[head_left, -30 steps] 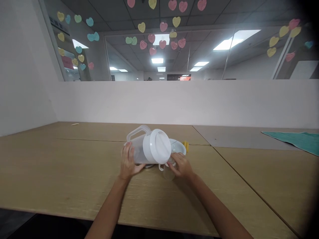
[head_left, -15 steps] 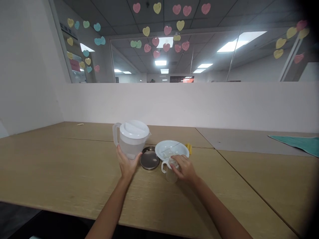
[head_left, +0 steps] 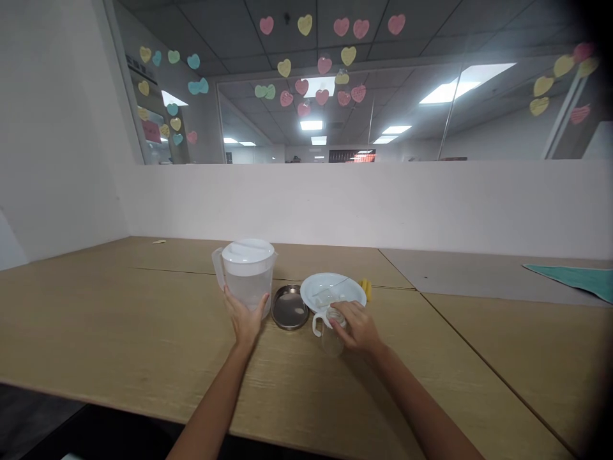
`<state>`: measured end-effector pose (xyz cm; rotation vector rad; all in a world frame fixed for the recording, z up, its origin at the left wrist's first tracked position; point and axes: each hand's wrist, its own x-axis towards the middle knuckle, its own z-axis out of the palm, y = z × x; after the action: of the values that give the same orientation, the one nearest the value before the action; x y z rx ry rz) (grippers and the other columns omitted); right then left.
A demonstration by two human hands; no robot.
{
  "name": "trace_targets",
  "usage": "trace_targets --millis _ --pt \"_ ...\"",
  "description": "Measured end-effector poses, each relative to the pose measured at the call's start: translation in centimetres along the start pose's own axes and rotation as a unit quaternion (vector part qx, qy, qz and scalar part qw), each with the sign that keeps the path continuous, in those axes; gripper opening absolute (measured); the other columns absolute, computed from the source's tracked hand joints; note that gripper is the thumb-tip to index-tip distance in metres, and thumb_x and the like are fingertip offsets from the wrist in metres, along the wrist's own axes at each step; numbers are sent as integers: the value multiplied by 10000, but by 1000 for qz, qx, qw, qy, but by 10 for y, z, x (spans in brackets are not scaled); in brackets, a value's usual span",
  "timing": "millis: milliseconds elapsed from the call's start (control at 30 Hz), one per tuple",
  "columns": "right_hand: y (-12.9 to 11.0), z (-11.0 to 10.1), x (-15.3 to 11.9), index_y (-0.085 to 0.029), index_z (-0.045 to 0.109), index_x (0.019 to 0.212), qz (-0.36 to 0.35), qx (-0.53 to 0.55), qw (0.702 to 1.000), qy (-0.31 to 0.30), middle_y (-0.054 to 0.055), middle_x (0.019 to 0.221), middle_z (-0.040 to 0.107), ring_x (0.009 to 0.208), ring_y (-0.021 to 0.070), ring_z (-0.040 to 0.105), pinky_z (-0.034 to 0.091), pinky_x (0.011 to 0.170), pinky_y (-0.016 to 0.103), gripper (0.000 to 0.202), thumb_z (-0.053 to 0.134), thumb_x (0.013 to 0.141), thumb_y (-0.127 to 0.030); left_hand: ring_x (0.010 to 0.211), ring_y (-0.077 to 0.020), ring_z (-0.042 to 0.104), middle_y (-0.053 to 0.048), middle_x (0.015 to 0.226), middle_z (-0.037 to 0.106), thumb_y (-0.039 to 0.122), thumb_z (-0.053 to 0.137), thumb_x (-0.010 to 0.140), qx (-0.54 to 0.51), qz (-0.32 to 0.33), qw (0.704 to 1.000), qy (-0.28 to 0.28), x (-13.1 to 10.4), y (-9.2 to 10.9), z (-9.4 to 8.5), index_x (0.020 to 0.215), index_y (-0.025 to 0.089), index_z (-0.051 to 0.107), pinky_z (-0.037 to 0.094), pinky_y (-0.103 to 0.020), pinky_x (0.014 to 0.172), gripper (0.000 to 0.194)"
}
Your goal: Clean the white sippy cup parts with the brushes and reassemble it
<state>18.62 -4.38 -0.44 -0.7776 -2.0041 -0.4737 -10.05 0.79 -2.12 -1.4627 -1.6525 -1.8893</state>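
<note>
A clear plastic pitcher with a white lid holds clear liquid and stands nearly upright. My left hand is wrapped around its lower front, the pitcher's handle pointing left. My right hand grips the top of a small clear jar with a white handle on its left. Between the pitcher and the jar lies a round metal dish. Just behind the jar is a white bowl with a clear object inside, whose shape is hard to make out.
Something yellow sits at the bowl's right side. A teal cloth lies at the far right of the wooden table. Behind the table rises a white wall below a window with heart-shaped notes.
The pitcher has come down and slightly left, from tilted to nearly upright, with my left hand still around it. My right hand stays on the jar. The whole view has shifted slightly.
</note>
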Motion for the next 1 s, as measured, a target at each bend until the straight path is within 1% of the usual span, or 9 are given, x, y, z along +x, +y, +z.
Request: trace_targets --millis 100,167,267,400,467,567,700,833,1000 --pt "2 -2 -1 -143 573 1010 1 22 1000 8 92 887 650 780 191 577 434 692 317 249 470 848 -302 1322 -424 236 -234 1447 218 564 654 661 14 -27 999 -11 1 -2 1 1420 167 43 287 -591 1059 1052" --pt "4 -4 -2 -149 576 1016 48 52 997 30 91 920 649 785 182 584 443 723 315 266 441 862 -319 1316 -417 250 -240 1438 228 568 646 668 16 -34 999 -19 2 -2 1 1415 149 47 293 -578 1056 1046" --pt "14 -9 -3 -155 589 991 225 82 965 105 85 927 647 775 167 591 445 734 290 340 350 894 -376 1302 -437 253 -249 1434 223 577 663 646 19 -22 1000 -5 4 4 -2 1414 157 36 287 -618 1021 1076" --pt "40 -25 -4 -126 585 1003 486 -8 856 173 101 900 648 768 170 581 419 689 254 469 235 905 -423 1321 -471 150 -274 1453 130 570 687 625 67 50 996 35 -1 28 -18 1421 115 19 181 -679 1011 1134" --pt "56 -34 -6 -101 567 1073 579 -77 808 79 138 976 639 852 191 585 409 700 260 490 197 901 -372 1341 -393 178 -231 1462 171 492 616 738 53 143 988 -36 -6 46 -24 1424 135 101 195 -597 1060 929" --pt "74 -39 -14 -106 643 912 615 -83 776 -112 158 879 659 829 226 605 404 663 279 446 288 868 -374 1232 -275 411 -144 1295 480 368 491 849 -32 256 949 -181 -10 76 -17 1326 167 363 318 -474 1038 533" --pt "76 -27 -23 -135 649 686 590 -58 769 -240 154 728 655 785 260 624 419 660 307 374 512 758 -475 1049 -179 558 -65 1118 631 281 391 885 -75 225 889 -393 -6 114 25 1143 187 566 416 -332 946 326" --pt "69 -12 -24 -153 638 710 555 -62 778 -289 143 796 663 841 258 627 434 670 305 269 542 738 -402 975 -162 594 -58 1079 663 229 440 831 18 169 795 -583 0 135 73 1021 176 649 439 -253 855 287" --pt "67 -4 -26 -153 610 728 537 -68 798 -264 150 817 654 860 261 624 444 677 317 234 531 748 -372 707 -190 627 -88 830 708 234 649 636 87 139 745 -647 -3 135 97 772 153 688 447 -242 634 163"
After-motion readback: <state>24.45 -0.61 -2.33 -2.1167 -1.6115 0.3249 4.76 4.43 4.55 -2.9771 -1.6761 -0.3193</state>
